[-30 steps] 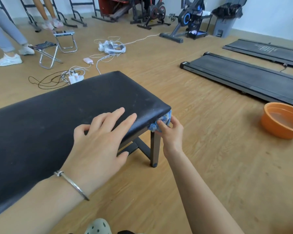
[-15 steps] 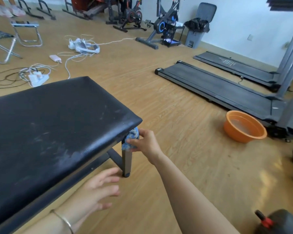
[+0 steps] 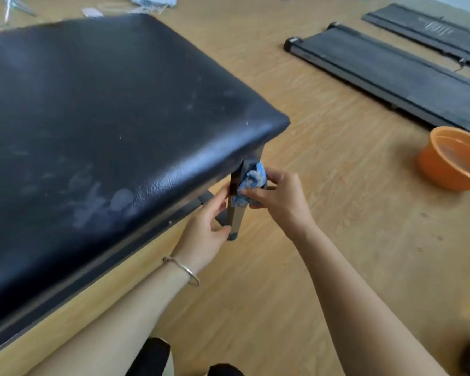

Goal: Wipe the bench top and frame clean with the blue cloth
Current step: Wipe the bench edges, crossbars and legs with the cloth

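A crumpled blue cloth [image 3: 251, 183], pinched in the right hand [image 3: 278, 198], presses against the grey metal bench leg [image 3: 235, 219]; the left hand [image 3: 205, 232] curls round that leg beneath the smudged black vinyl bench top [image 3: 106, 112].

Left hand [image 3: 204, 227] and right hand [image 3: 278, 198] close together, fingers of both curled.

- black padded bench top [image 3: 106, 118], pale smudges, fills left and centre
- dark frame leg [image 3: 235, 218], upright beneath its corner
- blue cloth [image 3: 251, 183], bunched against the leg's upper part
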